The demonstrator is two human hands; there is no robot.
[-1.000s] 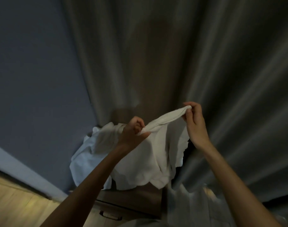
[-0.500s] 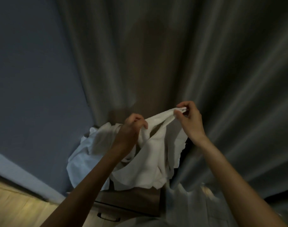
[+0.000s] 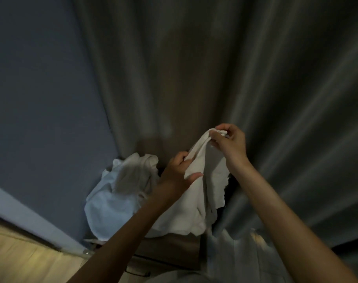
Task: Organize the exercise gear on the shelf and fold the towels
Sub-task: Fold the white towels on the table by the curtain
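A grey curtain (image 3: 214,68) hangs in long vertical folds across most of the view. To its left stands a blue wall (image 3: 41,99), with a pale skirting board (image 3: 21,209) along its foot, meeting a light wooden floor (image 3: 21,258). Lower down, a brown wooden drawer unit (image 3: 170,250) carries a dark handle (image 3: 137,272).

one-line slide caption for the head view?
Right hand pinches the top of a white towel, left hand grips it lower, before a grey curtain; towel pile at left.
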